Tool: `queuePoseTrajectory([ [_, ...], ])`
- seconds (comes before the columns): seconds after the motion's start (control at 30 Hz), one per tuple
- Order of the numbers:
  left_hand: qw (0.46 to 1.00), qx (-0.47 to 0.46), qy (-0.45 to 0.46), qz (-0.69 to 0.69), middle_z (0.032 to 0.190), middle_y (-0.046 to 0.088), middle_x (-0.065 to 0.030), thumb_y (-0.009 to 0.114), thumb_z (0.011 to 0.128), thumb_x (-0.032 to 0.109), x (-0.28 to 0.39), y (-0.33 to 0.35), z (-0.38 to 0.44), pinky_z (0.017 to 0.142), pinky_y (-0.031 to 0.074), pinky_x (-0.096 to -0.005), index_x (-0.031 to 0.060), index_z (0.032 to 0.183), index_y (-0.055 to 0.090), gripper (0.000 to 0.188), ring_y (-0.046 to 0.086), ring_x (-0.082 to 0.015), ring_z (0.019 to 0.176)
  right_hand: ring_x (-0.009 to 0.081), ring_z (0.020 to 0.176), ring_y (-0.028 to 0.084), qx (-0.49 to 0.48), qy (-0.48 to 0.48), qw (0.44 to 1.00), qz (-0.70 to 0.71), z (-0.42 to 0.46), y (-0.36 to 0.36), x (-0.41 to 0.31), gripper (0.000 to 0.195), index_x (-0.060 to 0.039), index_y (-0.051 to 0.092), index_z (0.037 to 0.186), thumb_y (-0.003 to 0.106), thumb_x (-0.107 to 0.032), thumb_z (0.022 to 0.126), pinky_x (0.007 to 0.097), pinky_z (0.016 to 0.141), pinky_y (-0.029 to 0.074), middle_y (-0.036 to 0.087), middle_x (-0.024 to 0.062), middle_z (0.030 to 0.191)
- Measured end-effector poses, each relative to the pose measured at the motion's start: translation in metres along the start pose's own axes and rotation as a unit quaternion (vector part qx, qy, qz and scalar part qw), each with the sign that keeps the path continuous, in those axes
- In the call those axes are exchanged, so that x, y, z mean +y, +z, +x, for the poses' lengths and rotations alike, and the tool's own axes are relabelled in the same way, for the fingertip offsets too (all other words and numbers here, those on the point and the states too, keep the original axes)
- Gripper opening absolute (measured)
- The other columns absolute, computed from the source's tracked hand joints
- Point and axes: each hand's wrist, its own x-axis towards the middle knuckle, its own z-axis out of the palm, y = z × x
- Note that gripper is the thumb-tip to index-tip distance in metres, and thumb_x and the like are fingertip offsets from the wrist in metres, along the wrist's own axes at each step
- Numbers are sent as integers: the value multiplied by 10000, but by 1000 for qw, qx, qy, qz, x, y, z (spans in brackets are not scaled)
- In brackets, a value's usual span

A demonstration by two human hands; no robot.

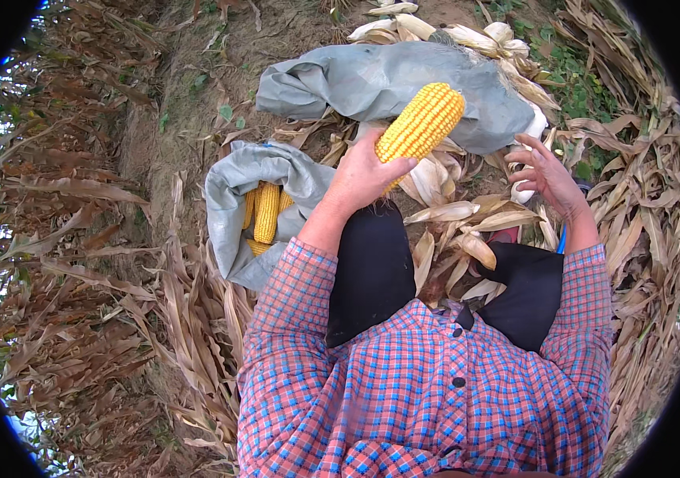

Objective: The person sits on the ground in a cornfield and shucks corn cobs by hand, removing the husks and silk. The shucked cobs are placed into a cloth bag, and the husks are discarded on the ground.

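Note:
My left hand (367, 173) is closed around the lower end of a husked yellow ear of corn (422, 122), which points up and to the right over a grey woven sack (352, 77) lying on the soil. My right hand (543, 170) is raised at the right end of that sack, its fingers apart and holding nothing. To the left of my left forearm, an open grey sack (220, 197) with a rolled rim holds several husked yellow ears (266, 212).
Dry corn husks (444, 212) lie between my legs. Pale ears in husks (465, 36) are beyond the far sack. Dry corn stalks and leaves (645, 221) are heaped at the right, and more stand at the left (65, 239). Something blue (562, 239) shows beside my right wrist.

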Motion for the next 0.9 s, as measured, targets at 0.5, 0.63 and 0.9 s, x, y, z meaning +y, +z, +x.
queuePoseTrajectory([
  [0.5,864,315,-388,60,987,643,-136,722,792,268,-298,-148,-173,769,497,-372,-12,1225,518,554,627,-262,885,142,787,597,23,146,950,-274,37,-18,58,400,-45,476,1270,519,-283,951,279,701,506,608,76,970],
  [0.63,834,241,-313,385,1261,516,-237,717,779,206,-331,-176,-143,979,408,-432,103,1393,378,709,509,-384,1143,147,771,590,1,164,937,-307,41,-15,63,400,-39,480,1258,528,-288,949,287,688,495,607,74,940],
  [0.9,919,272,-274,79,1087,618,-172,585,904,167,-280,-132,-111,884,452,-335,-66,1145,559,336,600,-260,994,215,737,648,-5,140,898,-418,41,-38,90,410,11,526,1176,594,-291,906,329,689,512,649,144,909],
])
